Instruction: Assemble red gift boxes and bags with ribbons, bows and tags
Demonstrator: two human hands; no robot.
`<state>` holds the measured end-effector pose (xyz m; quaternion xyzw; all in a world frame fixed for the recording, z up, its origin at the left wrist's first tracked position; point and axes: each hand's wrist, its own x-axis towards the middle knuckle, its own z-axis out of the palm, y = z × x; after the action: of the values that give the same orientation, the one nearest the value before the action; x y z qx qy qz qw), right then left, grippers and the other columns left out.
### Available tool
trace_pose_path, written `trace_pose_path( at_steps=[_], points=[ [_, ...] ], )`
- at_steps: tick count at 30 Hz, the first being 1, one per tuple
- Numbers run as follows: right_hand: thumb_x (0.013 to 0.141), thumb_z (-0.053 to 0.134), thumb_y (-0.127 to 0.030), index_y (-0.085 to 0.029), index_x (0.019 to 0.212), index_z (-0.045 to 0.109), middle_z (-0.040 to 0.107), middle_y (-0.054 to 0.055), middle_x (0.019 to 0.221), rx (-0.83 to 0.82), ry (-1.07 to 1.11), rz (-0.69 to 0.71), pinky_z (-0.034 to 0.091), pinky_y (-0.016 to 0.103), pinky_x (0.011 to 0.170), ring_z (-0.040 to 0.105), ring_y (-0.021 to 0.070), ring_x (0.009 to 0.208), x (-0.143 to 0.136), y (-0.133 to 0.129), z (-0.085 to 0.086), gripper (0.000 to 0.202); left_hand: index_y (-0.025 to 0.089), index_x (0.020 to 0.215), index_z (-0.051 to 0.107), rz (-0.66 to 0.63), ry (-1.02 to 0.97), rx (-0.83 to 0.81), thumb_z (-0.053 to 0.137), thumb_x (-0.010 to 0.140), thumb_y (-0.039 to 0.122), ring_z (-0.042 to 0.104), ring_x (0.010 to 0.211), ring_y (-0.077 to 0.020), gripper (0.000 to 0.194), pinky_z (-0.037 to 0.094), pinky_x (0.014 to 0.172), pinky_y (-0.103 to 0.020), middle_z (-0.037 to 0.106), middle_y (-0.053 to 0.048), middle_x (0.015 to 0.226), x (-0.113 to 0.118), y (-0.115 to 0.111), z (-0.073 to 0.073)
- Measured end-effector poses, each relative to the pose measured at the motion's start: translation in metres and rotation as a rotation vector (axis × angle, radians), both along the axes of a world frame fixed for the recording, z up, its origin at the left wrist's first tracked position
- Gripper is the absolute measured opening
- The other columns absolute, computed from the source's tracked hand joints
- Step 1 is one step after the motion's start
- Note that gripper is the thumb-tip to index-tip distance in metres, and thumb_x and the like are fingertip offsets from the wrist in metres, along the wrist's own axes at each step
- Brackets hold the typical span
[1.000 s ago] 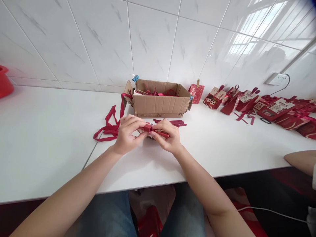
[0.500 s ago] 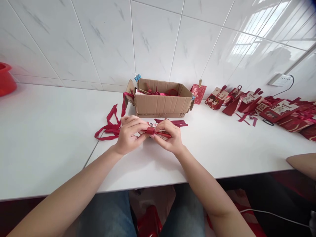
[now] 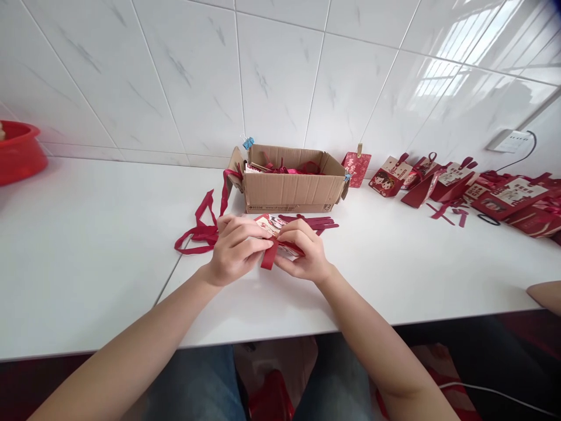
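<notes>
Over the middle of the white table, my left hand [image 3: 239,248] and my right hand [image 3: 304,248] meet at a small red and cream printed gift box [image 3: 268,224]. A dark red ribbon [image 3: 269,255] crosses the box, its flat end hanging down toward me between the hands. My left fingers pinch the ribbon near the box's top. My right fingers close on the box's right side, with the thumb beneath. Both palms and much of the box are hidden by the fingers.
Behind the hands stands a cardboard box [image 3: 294,193] holding red ribbons. Loose ribbon [image 3: 197,234] lies to its left, cut strips [image 3: 318,223] in front. Finished-looking red gift boxes [image 3: 447,181] line the right side. A red basin [image 3: 20,155] sits far left; another person's arm [image 3: 546,292] is at right.
The ribbon, earlier a loop across the top, now hangs with its end toward me. The box has tilted so its printed face shows more. The camera view has shifted slightly left.
</notes>
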<state>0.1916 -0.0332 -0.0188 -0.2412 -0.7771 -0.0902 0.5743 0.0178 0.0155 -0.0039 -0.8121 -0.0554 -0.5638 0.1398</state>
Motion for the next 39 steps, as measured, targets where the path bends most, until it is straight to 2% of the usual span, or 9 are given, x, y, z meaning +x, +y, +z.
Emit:
trace_pose_path(
  at_steps=[4,7,11,15,17,21,26,31,39],
  points=[
    [0.084,0.064,-0.023,-0.023,0.093,0.055,0.061,0.004,0.082,0.026,-0.025,-0.048,0.051,0.033,0.064,0.058,0.0177,0.075,0.004,0.003,0.000,0.013,0.024,0.081,0.061,0.027,0.044,0.145,0.065,0.076,0.007,0.061,0.074,-0.0141,0.018,0.037,0.070,-0.033,0.071,0.003,0.076,-0.004,0.002,-0.001],
    [0.085,0.062,-0.022,-0.024,0.095,0.055,0.062,0.004,0.082,-0.024,-0.069,-0.057,0.052,0.032,0.065,0.059,0.0175,0.076,0.008,0.004,0.001,0.012,0.025,0.081,0.060,0.053,0.040,0.132,0.065,0.078,0.009,0.061,0.073,-0.0136,0.017,0.037,0.071,-0.033,0.071,0.005,0.077,-0.004,0.005,-0.003],
    [0.085,0.057,-0.018,-0.021,0.105,0.055,0.063,0.008,0.092,-0.171,-0.045,-0.017,0.055,0.034,0.072,0.061,0.0187,0.086,0.008,0.000,0.001,0.021,0.026,0.088,0.056,0.138,-0.063,-0.038,0.068,0.078,0.019,0.062,0.074,-0.0158,0.017,0.038,0.073,-0.035,0.069,0.003,0.080,-0.001,0.008,-0.005],
    [0.085,0.054,-0.017,-0.021,0.110,0.057,0.065,0.009,0.095,-0.148,0.035,-0.042,0.056,0.034,0.071,0.064,0.0183,0.085,0.003,-0.004,0.002,0.026,0.022,0.081,0.053,0.254,-0.260,-0.252,0.080,0.065,0.041,0.057,0.085,-0.0220,0.037,0.043,0.078,-0.039,0.061,-0.005,0.089,0.001,0.008,-0.005],
    [0.085,0.055,-0.018,-0.021,0.111,0.058,0.066,0.008,0.094,-0.129,0.078,-0.082,0.057,0.034,0.069,0.064,0.0183,0.083,-0.001,-0.005,0.002,0.026,0.021,0.078,0.058,0.263,-0.247,-0.348,0.079,0.067,0.042,0.055,0.088,-0.0220,0.032,0.044,0.082,-0.040,0.058,-0.004,0.087,0.002,0.006,-0.004],
    [0.085,0.055,-0.016,-0.021,0.112,0.059,0.066,0.009,0.096,-0.111,0.146,-0.137,0.056,0.034,0.072,0.064,0.0191,0.086,-0.011,-0.006,-0.001,0.027,0.021,0.083,0.063,0.143,-0.167,-0.567,0.072,0.077,0.032,0.057,0.090,-0.0200,0.016,0.046,0.084,-0.037,0.061,-0.003,0.087,0.005,0.002,-0.003],
    [0.085,0.055,-0.018,-0.022,0.117,0.054,0.065,0.010,0.100,-0.119,0.169,-0.182,0.057,0.037,0.074,0.064,0.0205,0.088,-0.020,-0.005,-0.005,0.032,0.019,0.089,0.059,0.038,-0.230,-0.738,0.070,0.077,0.028,0.060,0.086,-0.0178,0.019,0.048,0.081,-0.034,0.064,-0.003,0.088,0.008,-0.002,-0.004],
    [0.085,0.053,-0.018,-0.022,0.117,0.052,0.063,0.010,0.101,-0.124,0.156,-0.199,0.057,0.038,0.074,0.063,0.0208,0.089,-0.020,-0.004,-0.006,0.032,0.019,0.096,0.058,-0.126,-0.146,-0.980,0.068,0.079,0.029,0.061,0.087,-0.0171,0.022,0.048,0.082,-0.033,0.064,-0.004,0.092,0.008,0.000,-0.003],
    [0.086,0.052,-0.014,-0.022,0.118,0.051,0.062,0.010,0.102,-0.117,0.153,-0.176,0.056,0.037,0.076,0.062,0.0200,0.091,-0.020,-0.003,-0.009,0.033,0.018,0.086,0.053,-0.240,-0.165,-1.021,0.071,0.076,0.024,0.058,0.079,-0.0148,0.021,0.049,0.074,-0.029,0.059,-0.002,0.082,0.008,-0.002,-0.003]
  ],
)
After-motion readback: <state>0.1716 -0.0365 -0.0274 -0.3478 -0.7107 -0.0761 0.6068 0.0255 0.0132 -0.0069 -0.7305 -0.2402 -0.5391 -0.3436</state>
